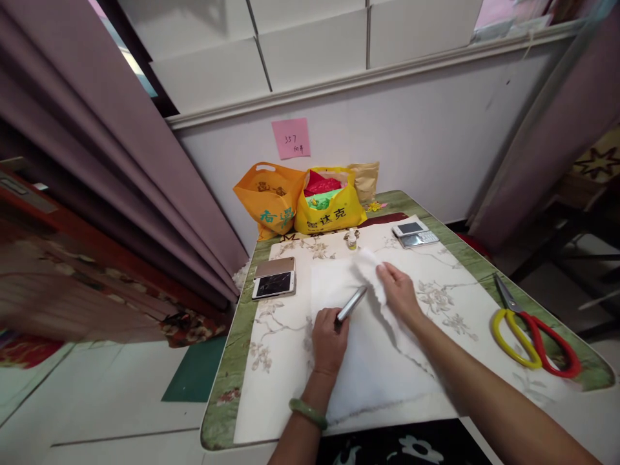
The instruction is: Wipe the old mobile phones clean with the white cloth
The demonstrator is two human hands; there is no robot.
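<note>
My left hand (pixel 329 339), at the middle of the table, is closed around a slim, silver-edged phone (pixel 352 303), seen nearly side-on and tilted up to the right. Beneath it spreads a white cloth (pixel 372 381) with ragged edges. The fingers of my right hand (pixel 400 290) pinch that cloth's right side, lifting a fold just right of the phone. A small white bottle (pixel 352 240) stands behind the cloth. To the left lie two phones, one gold (pixel 275 266) and one with a cracked dark screen (pixel 274 284).
Large scissors (pixel 533 336) with yellow and red handles lie at the table's right edge. White phones (pixel 415 234) rest at the back right. An orange bag (pixel 271 197), a stuffed yellow bag (pixel 330 210) and a tan pouch (pixel 365 181) stand against the wall.
</note>
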